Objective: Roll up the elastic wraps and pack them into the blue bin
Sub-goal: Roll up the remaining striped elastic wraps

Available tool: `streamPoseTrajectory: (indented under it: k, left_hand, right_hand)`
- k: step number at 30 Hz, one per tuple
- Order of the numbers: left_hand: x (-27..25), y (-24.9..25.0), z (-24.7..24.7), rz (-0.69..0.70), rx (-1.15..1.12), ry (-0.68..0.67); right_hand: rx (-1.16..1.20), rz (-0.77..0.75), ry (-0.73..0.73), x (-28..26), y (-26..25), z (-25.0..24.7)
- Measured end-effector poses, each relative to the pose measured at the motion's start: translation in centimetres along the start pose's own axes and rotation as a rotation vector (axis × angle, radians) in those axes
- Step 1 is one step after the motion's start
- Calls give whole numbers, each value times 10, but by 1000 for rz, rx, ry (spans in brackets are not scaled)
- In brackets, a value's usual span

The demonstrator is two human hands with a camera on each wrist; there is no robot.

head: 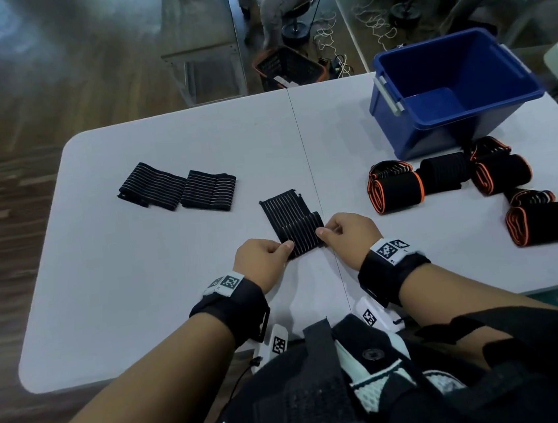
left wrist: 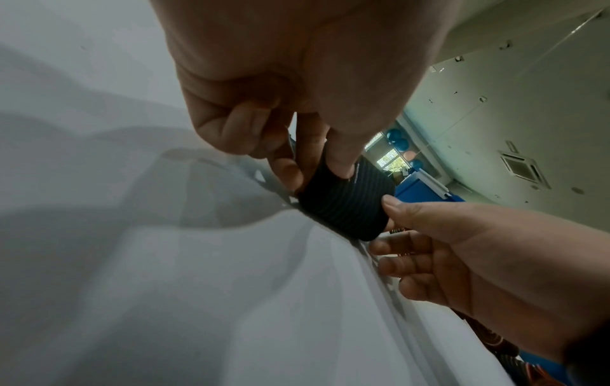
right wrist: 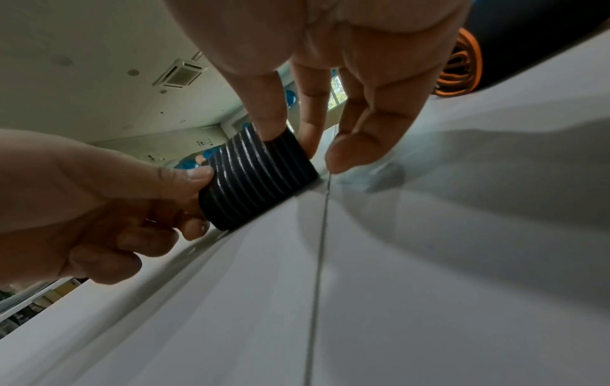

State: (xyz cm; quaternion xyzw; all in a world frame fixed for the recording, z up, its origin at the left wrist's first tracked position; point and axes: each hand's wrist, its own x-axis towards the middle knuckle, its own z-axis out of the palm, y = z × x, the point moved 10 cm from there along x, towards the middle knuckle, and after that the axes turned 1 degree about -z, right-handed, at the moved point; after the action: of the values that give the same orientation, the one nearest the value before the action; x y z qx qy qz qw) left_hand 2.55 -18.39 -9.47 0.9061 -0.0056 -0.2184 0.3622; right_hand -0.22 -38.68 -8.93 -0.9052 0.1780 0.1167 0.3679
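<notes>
A black elastic wrap with thin white stripes (head: pixel 298 230) lies at the table's middle, its near end rolled up and its far end flat. My left hand (head: pixel 286 248) pinches the roll's left end and my right hand (head: pixel 324 234) pinches its right end. The left wrist view shows the left hand (left wrist: pixel 317 172) with its thumb on top of the roll (left wrist: pixel 346 206). In the right wrist view the right hand (right wrist: pixel 290 141) has thumb and fingers round the roll (right wrist: pixel 257 180). The blue bin (head: pixel 454 89) stands at the back right; no wraps show inside it.
Two folded striped wraps (head: pixel 151 187) (head: pixel 208 189) lie at the left on the white table (head: pixel 175 291). Several rolled black wraps with orange edges (head: pixel 396 190) (head: pixel 544 223) sit right of my hands, in front of the bin. People sit on stools beyond the table.
</notes>
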Motion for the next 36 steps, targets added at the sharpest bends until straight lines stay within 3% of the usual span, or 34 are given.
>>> streamPoseTrajectory:
  k: [7, 13, 18, 26, 33, 36]
  left_hand:
    - [9, -9, -6, -91, 0, -27]
    - [7, 0, -22, -36, 41, 68]
    - [9, 14, -23, 111, 94, 73]
    - [-1, 25, -14, 167, -12, 9]
    - [-4, 32, -6, 205, -32, -21]
    - [-5, 38, 3, 220, -49, -76]
  right_hand:
    - [51, 47, 12, 5, -7, -2]
    - [320, 106, -25, 6, -7, 7]
    - [609, 103, -128, 3, -22, 19]
    - [569, -97, -215, 0, -43, 21]
    - [576, -115, -86, -6, -32, 6]
    - [540, -113, -103, -8, -23, 4]
